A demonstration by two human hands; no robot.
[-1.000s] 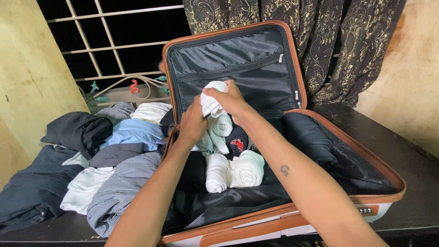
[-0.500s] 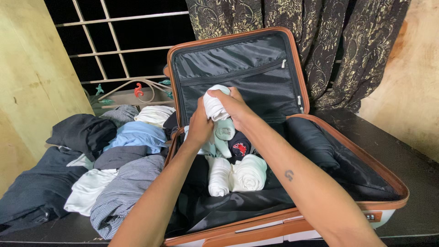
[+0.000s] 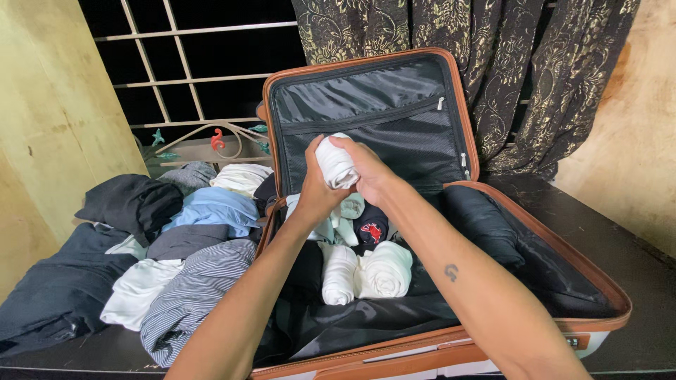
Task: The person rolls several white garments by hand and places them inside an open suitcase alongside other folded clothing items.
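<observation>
Both of my hands grip a rolled white garment [image 3: 335, 162] above the back of an open suitcase [image 3: 605, 281] with a brown rim and black lining. My left hand [image 3: 317, 190] holds its lower left side, and my right hand [image 3: 370, 172] wraps its top and right side. Under them lie other rolled clothes: a pale mint roll [image 3: 345, 211], a dark roll with a red emblem [image 3: 371, 226] and two white rolls [image 3: 366, 271]. The upright lid [image 3: 380, 105] has a zipped pocket.
A heap of folded clothes [image 3: 176, 246] in black, blue, white and stripes lies left of the suitcase on a dark surface [image 3: 634, 239]. Behind are a barred window [image 3: 183, 63] and dark patterned curtains [image 3: 521, 63]. The suitcase's right half holds black lining only.
My hands have turned and tightened the white roll, my left hand rising to close on it. The view has shifted slightly, so everything sits a little lower and further right.
</observation>
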